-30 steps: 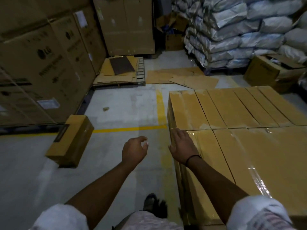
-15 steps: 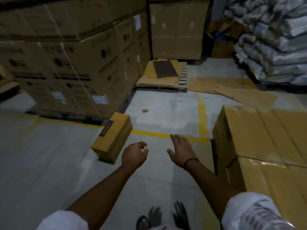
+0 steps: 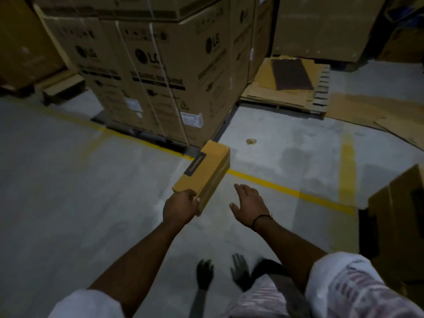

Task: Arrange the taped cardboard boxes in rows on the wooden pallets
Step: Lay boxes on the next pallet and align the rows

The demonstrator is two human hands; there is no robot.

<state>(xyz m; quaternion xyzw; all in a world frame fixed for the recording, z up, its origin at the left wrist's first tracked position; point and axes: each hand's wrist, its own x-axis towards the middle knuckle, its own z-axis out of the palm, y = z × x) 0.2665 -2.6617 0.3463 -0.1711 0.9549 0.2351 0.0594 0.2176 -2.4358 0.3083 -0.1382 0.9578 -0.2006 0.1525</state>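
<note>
Okay, the small cardboard box [image 3: 206, 171] sits mid-frame over the concrete floor [image 3: 68, 191], yellow-brown and long, its far end across the yellow floor line [image 3: 275, 184]. A black label strip [image 3: 195, 165] runs along its top left edge with pale writing, possibly "Crompton", too blurred to be sure. The left hand [image 3: 181, 208] holds the box's near end, fingers curled round the corner and thumb on the end face. I cannot tell if the box rests on the floor or is lifted. The right hand [image 3: 249, 203] is wide, fingers spread and palm down, just right of the box and apart from it. A black wristband [image 3: 261, 220] is on that wrist.

Behind the box, big brown cartons [image 3: 156, 76] are printed "LG" and "WASHING MACHINE", with white straps and white stickers [image 3: 191, 119] whose text is too small to read. These stand close behind the box's far end.

Right of them is a wooden pallet [image 3: 321, 88] with flattened cardboard and a dark sheet [image 3: 291, 74] on top. A small scrap [image 3: 251, 141] lies on the floor. Part of another brown carton [image 3: 399, 214] shows at the right edge. Dark feet [image 3: 204, 271] are at the bottom.
</note>
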